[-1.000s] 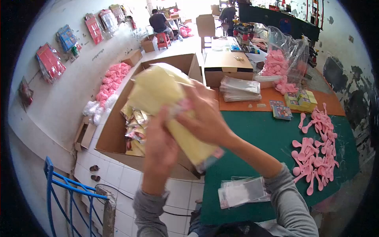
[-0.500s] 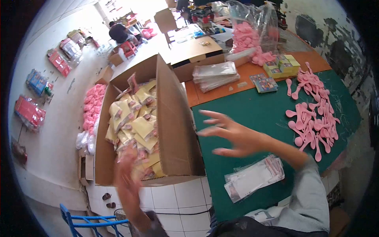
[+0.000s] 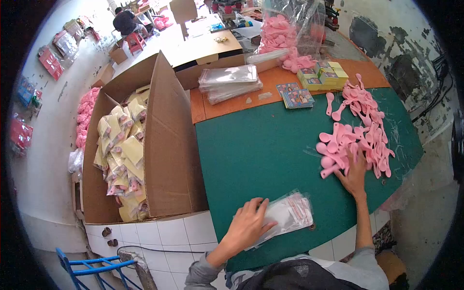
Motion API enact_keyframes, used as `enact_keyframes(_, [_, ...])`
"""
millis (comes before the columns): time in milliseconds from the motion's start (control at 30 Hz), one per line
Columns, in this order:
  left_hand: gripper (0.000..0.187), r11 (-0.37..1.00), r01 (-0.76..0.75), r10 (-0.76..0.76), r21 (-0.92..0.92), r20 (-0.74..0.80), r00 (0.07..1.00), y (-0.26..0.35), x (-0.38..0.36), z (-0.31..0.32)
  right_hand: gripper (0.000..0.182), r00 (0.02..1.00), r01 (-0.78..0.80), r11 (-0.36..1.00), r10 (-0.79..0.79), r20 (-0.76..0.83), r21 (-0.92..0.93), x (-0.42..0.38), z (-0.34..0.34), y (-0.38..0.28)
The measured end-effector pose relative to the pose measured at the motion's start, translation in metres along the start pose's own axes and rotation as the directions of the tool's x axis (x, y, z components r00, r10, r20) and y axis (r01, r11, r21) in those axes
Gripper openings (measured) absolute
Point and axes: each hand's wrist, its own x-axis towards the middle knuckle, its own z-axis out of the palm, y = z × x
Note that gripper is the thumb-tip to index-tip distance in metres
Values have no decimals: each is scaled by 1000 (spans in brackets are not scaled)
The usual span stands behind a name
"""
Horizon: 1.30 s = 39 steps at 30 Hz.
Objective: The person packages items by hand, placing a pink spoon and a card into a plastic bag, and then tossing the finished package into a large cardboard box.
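Observation:
My left hand (image 3: 249, 223) lies on the left end of a stack of clear plastic bags (image 3: 292, 212) at the table's near edge, fingers stretched out and thumb apart. On the right, my right hand (image 3: 354, 175) reaches into a loose heap of pink plastic spoons (image 3: 374, 140). Its thumb and fingers are spread among the nearest spoons, and the fingertips are partly blurred. No spoon is seen lifted. The green table top (image 3: 256, 150) lies under both the bags and the spoons.
A tall cardboard box (image 3: 174, 145) with filled packets (image 3: 123, 150) stands left of the table. Farther back are plastic sleeves (image 3: 229, 82), colourful cards (image 3: 295, 95), yellow card stacks (image 3: 323, 77) and a bag of pink spoons (image 3: 280, 36). A blue metal frame (image 3: 92, 266) is at lower left. Another person (image 3: 124, 21) sits far off.
My left hand has moved from the box's near edge onto the plastic bags. My right hand has gone from above the table to the spoon heap. The view has shifted right.

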Motion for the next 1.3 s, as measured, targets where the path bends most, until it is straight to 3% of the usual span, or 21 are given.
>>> enact_keyframes(167, [39,998,-58,59,-16,44,997,-5,32,23,73,997,-2,999,-2,83,47,71,34,-11])
enact_keyframes(233, [31,992,-123,122,-42,-14,992,-9,37,29,70,993,-47,997,39,116,60,92,35,-19])
enact_keyframes(267, [27,987,-154,152,-52,-42,987,-10,38,29,62,1000,7,999,-8,12,44,97,33,-25])
enact_keyframes(367, [19,976,-145,123,-165,-135,983,-5,40,21,48,986,159,987,-160,45,31,112,15,-35])
enact_keyframes(467, [15,916,-88,79,-392,-40,996,-12,43,13,33,964,266,950,-258,-65,165,124,23,-49])
enact_keyframes(567, [16,780,-117,87,-615,-79,993,-23,55,8,27,974,216,959,-225,27,186,137,41,-50])
enact_keyframes(600, [16,717,-24,18,-696,-16,1000,-29,60,6,27,972,220,967,-228,50,126,141,44,-49])
enact_keyframes(667, [14,607,7,-35,-795,-18,999,-36,75,-4,26,967,237,971,-237,93,5,149,45,-52])
enact_keyframes(800, [11,328,213,-315,-920,105,943,-42,103,-25,25,975,215,974,-211,61,-69,154,37,-67])
enact_keyframes(867, [13,307,218,-314,-926,118,942,-44,111,-28,24,976,219,970,-219,11,-104,156,43,-68])
enact_keyframes(967, [14,353,144,-242,-924,59,969,-49,125,-34,20,980,196,980,-195,48,-22,159,34,-69])
enact_keyframes(1000, [15,393,109,-199,-913,31,979,-51,131,-40,17,983,182,965,-181,-20,187,162,27,-71])
enact_keyframes(1033, [15,429,74,-155,-900,7,988,-53,136,-45,14,985,172,906,-152,-82,388,165,18,-73])
enact_keyframes(1067, [14,335,49,-162,-941,-6,987,-48,137,-54,14,985,167,847,-129,-110,505,166,4,-79])
enact_keyframes(1100, [14,379,30,-142,-925,-26,990,-50,141,-57,14,985,169,772,-106,-138,613,167,-11,-85])
enact_keyframes(1200, [12,536,41,-125,-843,-32,992,-54,147,-66,21,984,165,654,-56,-170,738,156,-55,-120])
enact_keyframes(1300, [12,539,61,-102,-840,8,995,-54,145,-66,20,985,159,352,9,-173,923,146,-68,-139])
